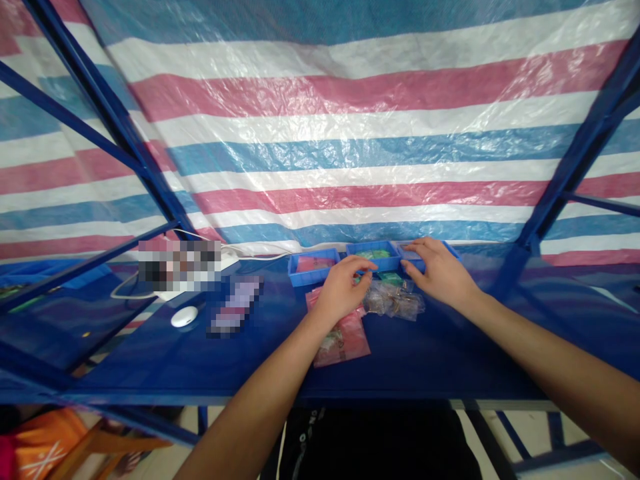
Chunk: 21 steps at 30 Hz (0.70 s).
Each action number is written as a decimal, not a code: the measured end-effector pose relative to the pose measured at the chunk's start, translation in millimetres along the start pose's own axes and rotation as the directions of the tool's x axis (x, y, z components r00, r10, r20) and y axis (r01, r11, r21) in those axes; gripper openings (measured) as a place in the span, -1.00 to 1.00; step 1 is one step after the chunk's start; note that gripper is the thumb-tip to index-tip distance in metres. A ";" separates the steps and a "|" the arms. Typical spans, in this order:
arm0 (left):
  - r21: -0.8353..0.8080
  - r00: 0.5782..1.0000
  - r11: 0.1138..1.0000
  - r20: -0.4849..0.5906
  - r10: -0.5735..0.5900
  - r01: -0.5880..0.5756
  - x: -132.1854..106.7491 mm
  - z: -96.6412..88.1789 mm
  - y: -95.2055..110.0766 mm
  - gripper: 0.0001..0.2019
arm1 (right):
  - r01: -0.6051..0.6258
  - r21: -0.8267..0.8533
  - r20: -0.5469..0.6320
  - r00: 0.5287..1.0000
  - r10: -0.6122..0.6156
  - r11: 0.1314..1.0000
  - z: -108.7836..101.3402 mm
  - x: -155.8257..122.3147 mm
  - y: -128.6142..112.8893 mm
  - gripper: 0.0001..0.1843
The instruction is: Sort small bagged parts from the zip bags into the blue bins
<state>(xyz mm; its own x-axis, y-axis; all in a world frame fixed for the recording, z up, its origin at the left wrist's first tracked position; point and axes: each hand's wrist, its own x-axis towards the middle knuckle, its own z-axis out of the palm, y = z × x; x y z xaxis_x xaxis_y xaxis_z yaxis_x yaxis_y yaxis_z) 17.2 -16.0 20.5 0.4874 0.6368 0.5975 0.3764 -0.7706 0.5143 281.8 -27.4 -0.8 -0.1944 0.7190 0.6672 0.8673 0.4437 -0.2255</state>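
Both forearms come from the lower edge and stretch forward over the blue table [430,363], with a space between the two hands. The left hand [345,288] is turned inward, its back to the camera, above the upper part of the pink bag [351,340]. Its fingers are bent, and thumb and forefinger point to the right with a small gap; something green is seen near them, but I cannot tell if it is held. The right hand [443,273] reaches to the right blue tray [451,251], the wrist nearly straight, the fingers softly curved and the thumb well apart from them; I see nothing in its grasp. Between the hands, on the table, lie the clear plastic bags [395,301], just in front of the middle blue tray [383,265].
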 end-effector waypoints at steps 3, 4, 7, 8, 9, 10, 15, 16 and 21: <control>0.014 1.000 1.000 0.006 0.006 -0.006 -0.7 0.3 -0.7 -0.81 | -0.060 -0.100 0.049 0.997 0.065 0.993 4.9 1.7 19.5 -0.58; 0.020 1.000 1.000 0.008 0.015 -0.015 -1.1 0.6 -0.9 -0.81 | -0.068 -0.113 0.062 0.995 0.075 0.991 6.7 2.0 24.8 -0.58; 0.056 0.998 0.997 0.029 0.047 -0.049 -2.7 2.2 -1.5 -0.81 | -0.080 -0.119 0.095 0.991 0.092 0.990 13.2 2.3 36.9 -0.57; 0.071 0.998 0.996 0.041 0.055 -0.058 -3.3 2.7 -1.7 -0.81 | -0.081 -0.125 0.107 0.990 0.095 0.989 15.7 2.3 40.0 -0.56; 0.087 0.997 0.994 0.055 0.061 -0.066 -3.8 3.2 -2.0 -0.81 | -0.078 -0.136 0.120 0.988 0.095 0.988 18.3 2.1 42.9 -0.55; 0.102 0.995 0.992 0.070 0.064 -0.071 -4.3 3.6 -2.4 -0.81 | -0.072 -0.152 0.135 0.987 0.093 0.986 20.9 1.8 45.6 -0.54; 0.141 0.992 0.987 0.110 0.067 -0.082 -5.4 3.6 -4.5 -0.81 | -0.075 -0.254 0.178 0.976 0.123 0.964 30.5 -1.5 53.7 -0.48; 0.143 0.992 0.986 0.109 0.067 -0.082 -5.4 3.4 -4.9 -0.81 | -0.089 -0.270 0.154 0.979 0.134 0.959 30.7 -2.1 53.0 -0.48; 0.150 0.992 0.985 0.107 0.067 -0.083 -5.3 3.0 -4.7 -0.81 | -0.006 -0.142 0.044 0.999 0.013 0.990 17.2 -1.2 31.7 -0.52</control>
<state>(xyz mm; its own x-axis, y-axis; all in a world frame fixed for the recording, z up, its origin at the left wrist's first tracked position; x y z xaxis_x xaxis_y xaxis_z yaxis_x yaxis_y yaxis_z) 15.3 -15.8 13.1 0.5926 0.5774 0.5616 0.4485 -0.8157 0.3653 301.6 -5.0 -20.9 -0.2035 0.7475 0.6324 0.9247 0.3589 -0.1267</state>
